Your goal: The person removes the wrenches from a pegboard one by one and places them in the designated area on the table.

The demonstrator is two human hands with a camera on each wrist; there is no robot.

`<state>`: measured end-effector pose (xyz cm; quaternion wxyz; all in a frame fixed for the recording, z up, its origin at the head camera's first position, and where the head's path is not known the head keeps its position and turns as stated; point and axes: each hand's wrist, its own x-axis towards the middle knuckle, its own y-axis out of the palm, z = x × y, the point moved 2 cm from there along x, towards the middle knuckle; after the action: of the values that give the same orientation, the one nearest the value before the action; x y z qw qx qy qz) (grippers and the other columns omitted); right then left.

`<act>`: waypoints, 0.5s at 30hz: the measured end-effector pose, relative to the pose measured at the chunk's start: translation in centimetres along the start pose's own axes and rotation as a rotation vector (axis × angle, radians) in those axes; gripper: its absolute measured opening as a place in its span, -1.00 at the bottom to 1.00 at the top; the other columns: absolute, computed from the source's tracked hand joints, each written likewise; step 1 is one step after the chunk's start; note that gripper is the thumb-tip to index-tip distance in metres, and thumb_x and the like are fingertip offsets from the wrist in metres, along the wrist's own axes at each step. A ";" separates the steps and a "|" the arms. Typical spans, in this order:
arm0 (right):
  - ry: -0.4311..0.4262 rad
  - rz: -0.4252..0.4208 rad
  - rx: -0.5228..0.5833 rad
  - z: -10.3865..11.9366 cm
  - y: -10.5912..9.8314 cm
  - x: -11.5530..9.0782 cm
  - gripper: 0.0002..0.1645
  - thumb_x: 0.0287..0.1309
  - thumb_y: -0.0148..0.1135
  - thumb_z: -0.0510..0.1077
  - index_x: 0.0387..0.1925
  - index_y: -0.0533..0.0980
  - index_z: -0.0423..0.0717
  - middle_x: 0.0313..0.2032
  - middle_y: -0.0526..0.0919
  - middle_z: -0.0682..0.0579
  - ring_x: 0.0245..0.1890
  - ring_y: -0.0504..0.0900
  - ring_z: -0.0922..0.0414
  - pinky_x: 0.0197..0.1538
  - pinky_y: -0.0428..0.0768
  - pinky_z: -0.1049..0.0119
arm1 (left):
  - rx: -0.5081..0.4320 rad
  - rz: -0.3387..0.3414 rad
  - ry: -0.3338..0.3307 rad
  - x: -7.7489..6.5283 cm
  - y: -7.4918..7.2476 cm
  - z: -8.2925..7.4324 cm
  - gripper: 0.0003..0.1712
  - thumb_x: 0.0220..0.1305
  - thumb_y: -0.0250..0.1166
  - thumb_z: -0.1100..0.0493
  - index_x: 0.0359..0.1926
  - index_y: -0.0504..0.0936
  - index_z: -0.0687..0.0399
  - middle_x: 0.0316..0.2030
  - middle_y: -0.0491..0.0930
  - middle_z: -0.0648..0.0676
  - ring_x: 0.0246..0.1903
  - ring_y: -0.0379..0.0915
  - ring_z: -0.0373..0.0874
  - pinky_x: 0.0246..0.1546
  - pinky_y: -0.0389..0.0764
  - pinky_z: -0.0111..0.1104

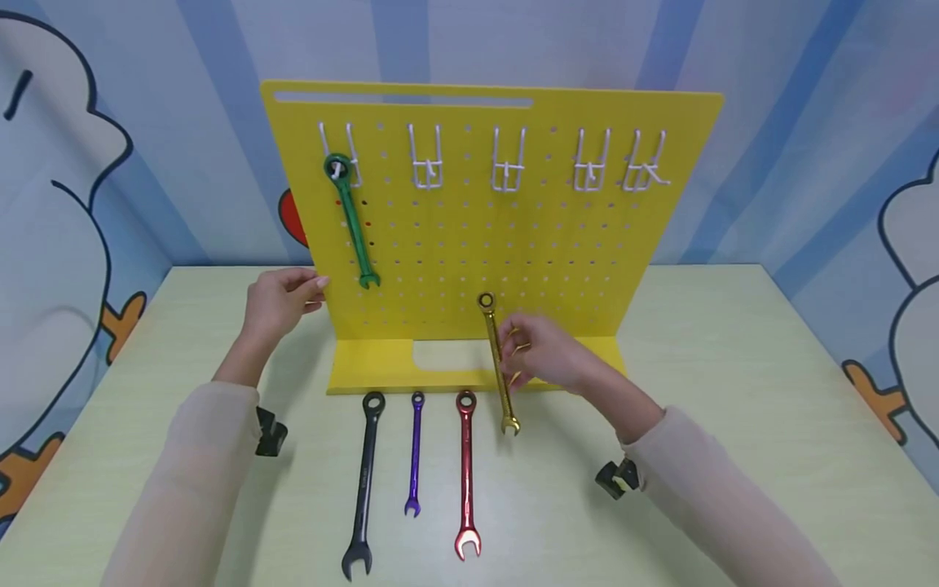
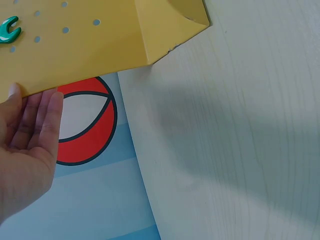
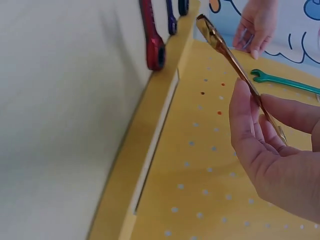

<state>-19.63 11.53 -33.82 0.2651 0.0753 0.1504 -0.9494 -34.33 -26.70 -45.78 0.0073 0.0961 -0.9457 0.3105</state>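
The left hand (image 1: pixel 279 303) pinches the yellow board's edge (image 1: pixel 324 285) while the right hand (image 1: pixel 546 350) grips the gold wrench (image 1: pixel 492 328) before it, apparently for hanging; next likely requires raising it to a free hook (image 1: pixel 589 165).

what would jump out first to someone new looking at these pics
Probably the big yellow board standing on the table, with a green wrench hanging at its upper left. Next, the gold wrench pinched in the right hand in front of the board, while the left hand holds the board's left edge. Nearer the camera, a black wrench, purple wrench and red wrench lie in a row.
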 end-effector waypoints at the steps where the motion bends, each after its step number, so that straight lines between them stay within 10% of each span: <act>1: 0.008 0.006 0.003 -0.4 0.1 -0.1 -0.81 0.09 0.00 -0.55 -0.25 0.30 -0.37 -0.45 0.41 -0.13 -0.49 0.53 0.00 -0.29 0.62 -0.03 | 0.000 -0.001 0.001 0.0 0.0 -0.1 -0.36 -0.04 0.11 -0.38 -0.02 0.59 -0.15 -0.20 0.57 -0.10 -0.29 0.55 -0.24 -0.30 0.61 -0.42; 15: 0.159 0.108 0.049 -4.9 1.5 -2.4 -0.82 0.06 0.02 -0.55 -0.28 0.28 -0.41 -0.53 0.41 -0.10 -0.59 0.56 0.05 -0.39 0.65 0.07 | -0.012 -0.002 0.003 -0.2 -0.1 -0.2 -0.36 -0.05 0.12 -0.38 -0.04 0.59 -0.14 -0.23 0.57 -0.11 -0.31 0.54 -0.24 -0.33 0.62 -0.43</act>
<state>-16.51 13.01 -38.26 0.3013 0.1647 0.1436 -0.9282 -34.14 -26.63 -45.63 0.0096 0.0964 -0.9475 0.3048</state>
